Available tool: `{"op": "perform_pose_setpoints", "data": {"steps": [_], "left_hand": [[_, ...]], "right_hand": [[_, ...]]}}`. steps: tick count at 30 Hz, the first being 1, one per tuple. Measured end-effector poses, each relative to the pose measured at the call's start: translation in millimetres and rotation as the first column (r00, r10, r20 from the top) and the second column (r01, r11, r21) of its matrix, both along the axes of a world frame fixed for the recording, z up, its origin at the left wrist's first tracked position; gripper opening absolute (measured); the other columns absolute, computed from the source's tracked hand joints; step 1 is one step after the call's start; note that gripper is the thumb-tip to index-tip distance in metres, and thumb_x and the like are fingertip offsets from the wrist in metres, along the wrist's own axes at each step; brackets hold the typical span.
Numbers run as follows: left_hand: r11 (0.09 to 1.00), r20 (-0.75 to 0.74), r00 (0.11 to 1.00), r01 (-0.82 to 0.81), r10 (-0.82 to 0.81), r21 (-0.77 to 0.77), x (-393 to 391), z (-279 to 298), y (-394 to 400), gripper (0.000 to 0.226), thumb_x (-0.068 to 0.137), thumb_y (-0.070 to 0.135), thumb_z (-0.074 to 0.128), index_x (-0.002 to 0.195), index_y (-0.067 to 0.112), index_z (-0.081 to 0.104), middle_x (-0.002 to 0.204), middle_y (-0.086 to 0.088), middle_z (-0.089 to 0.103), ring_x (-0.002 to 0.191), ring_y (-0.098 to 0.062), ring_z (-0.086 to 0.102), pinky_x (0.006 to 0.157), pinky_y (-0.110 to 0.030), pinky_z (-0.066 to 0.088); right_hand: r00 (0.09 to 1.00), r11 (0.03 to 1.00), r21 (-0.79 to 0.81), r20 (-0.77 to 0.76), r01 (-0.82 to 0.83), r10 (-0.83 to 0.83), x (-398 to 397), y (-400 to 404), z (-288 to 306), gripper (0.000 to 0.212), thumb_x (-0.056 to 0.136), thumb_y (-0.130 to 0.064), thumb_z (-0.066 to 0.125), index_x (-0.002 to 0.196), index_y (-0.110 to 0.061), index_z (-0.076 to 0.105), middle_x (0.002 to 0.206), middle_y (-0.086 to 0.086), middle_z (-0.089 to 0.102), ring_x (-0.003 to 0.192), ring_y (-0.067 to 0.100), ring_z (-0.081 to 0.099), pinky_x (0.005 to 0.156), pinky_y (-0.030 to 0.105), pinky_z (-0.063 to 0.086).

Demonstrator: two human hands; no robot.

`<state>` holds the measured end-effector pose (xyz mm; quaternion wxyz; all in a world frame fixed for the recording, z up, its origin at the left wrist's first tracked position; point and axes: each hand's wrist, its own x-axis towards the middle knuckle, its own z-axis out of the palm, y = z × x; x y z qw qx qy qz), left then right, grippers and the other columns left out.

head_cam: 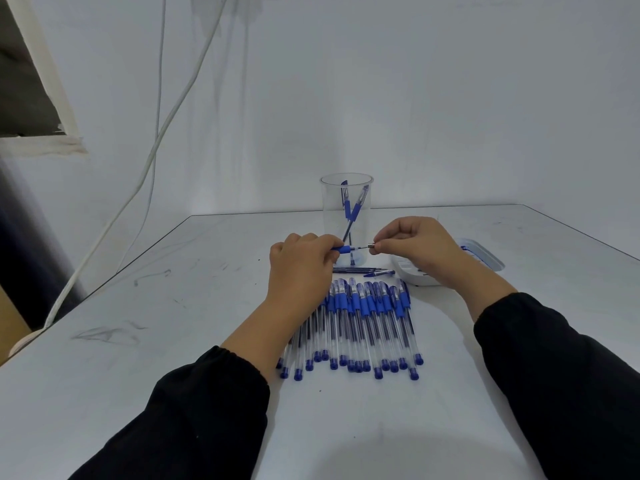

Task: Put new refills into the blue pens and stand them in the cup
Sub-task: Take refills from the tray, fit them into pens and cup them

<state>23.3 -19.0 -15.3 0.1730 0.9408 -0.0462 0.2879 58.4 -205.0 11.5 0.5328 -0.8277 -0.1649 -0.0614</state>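
Blue-gripped clear pens [360, 320], clear cup [346, 216], white table [173, 341], white tray [485, 261], black sleeves [194, 410]

I take this for a bare makeshift workroom: a scuffed white table [145, 341] against a plain white wall [415, 98], loose cables [162, 133] hanging down it (nothing homely that I can see).

cup [346, 202]: 1 | pens in cup [353, 206]: 2 | pen [343, 250] in fingers: 1 | pile [360, 317] below fingers: around 16ish | tray [450, 268]: 1

hands [356, 252] holding pen [344, 250], perhaps its tip
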Motion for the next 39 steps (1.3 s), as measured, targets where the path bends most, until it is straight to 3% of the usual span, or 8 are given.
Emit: {"op": "perform_pose_setpoints", "data": {"steps": [2,4,6,15,21,31,35,39], "left_hand": [[1.0,-0.004,1.0,-0.003,0.003,0.006,0,0,0,0.028,0.099,0.029,0.04,0.121,0.033,0.058,0.111,0.007,0.063,0.108,-0.017,0.047,0.094,-0.034,0.025],[1.0,-0.007,1.0,-0.004,0.004,0.006,-1,0,0,0.029,0.099,0.029,0.04,0.122,0.033,0.057,0.113,0.007,0.063,0.109,-0.016,0.047,0.094,-0.034,0.025],[1.0,-0.008,1.0,-0.002,0.002,0.003,-1,1,-1,0.029,0.099,0.029,0.04,0.122,0.033,0.057,0.113,0.007,0.063,0.109,-0.016,0.046,0.094,-0.033,0.025],[1.0,-0.014,1.0,0.028,-0.027,0.013,-2,0,-4,0.028,0.099,0.03,0.041,0.121,0.034,0.058,0.112,0.007,0.063,0.109,-0.015,0.046,0.095,-0.033,0.024],[1.0,-0.007,1.0,0.028,-0.028,0.008,-2,1,-4,0.029,0.099,0.03,0.041,0.122,0.033,0.058,0.111,0.007,0.064,0.108,-0.015,0.046,0.094,-0.033,0.025],[0.998,0.039,0.998,0.057,-0.056,-0.006,-2,1,-4,0.027,0.098,0.029,0.044,0.121,0.032,0.059,0.107,0.006,0.064,0.106,-0.016,0.047,0.094,-0.032,0.024],[0.999,0.06,0.997,0.039,-0.038,-0.001,-1,1,-2,0.027,0.098,0.029,0.044,0.12,0.033,0.059,0.105,0.006,0.064,0.105,-0.016,0.047,0.091,-0.031,0.025],[0.999,0.064,0.997,0.042,-0.041,-0.009,-2,1,-1,0.027,0.098,0.029,0.044,0.12,0.032,0.059,0.105,0.006,0.064,0.104,-0.016,0.047,0.091,-0.031,0.025]], "right_hand": [[1.0,1.0,-0.023,-0.003,-0.01,0.01,3,0,-2,0.008,0.078,-0.011,0.076,0.085,-0.012,0.071,0.086,0.008,0.075,0.057,-0.005,0.061,0.061,0.013,0.045],[1.0,1.0,-0.022,-0.011,-0.02,0.02,5,-1,-5,0.009,0.076,-0.012,0.078,0.082,-0.015,0.072,0.082,0.004,0.075,0.082,0.01,0.07,0.085,0.03,0.051],[0.999,0.999,-0.025,-0.012,-0.034,0.034,6,-2,-6,0.009,0.076,-0.011,0.078,0.082,-0.015,0.072,0.08,0.003,0.075,0.088,0.017,0.071,0.093,0.035,0.051],[0.997,0.995,-0.065,-0.003,-0.076,0.076,7,4,-9,0.013,0.076,-0.014,0.079,0.084,-0.022,0.074,0.079,-0.001,0.075,0.084,0.013,0.071,0.093,0.034,0.052],[0.996,0.99,-0.111,0.016,-0.091,0.093,7,6,-10,0.004,0.086,-0.021,0.069,0.086,-0.023,0.072,0.084,-0.007,0.073,0.093,0.008,0.065,0.087,0.026,0.045],[0.998,0.979,-0.198,0.03,-0.055,0.062,7,14,-11,0.041,0.1,-0.039,0.044,0.077,-0.017,0.07,0.076,-0.007,0.067,0.075,0.007,0.058,0.076,0.026,0.043],[0.992,0.976,-0.193,0.061,-0.101,0.114,7,13,-14,0.015,0.092,-0.036,0.061,0.103,-0.027,0.064,0.083,-0.01,0.064,0.078,0.007,0.057,0.072,0.023,0.044],[0.987,0.979,-0.19,0.124,-0.08,0.105,8,14,-15,0.009,0.09,-0.027,0.065,0.098,-0.026,0.062,0.076,-0.013,0.06,0.074,0.007,0.054,0.069,0.025,0.043]]}}
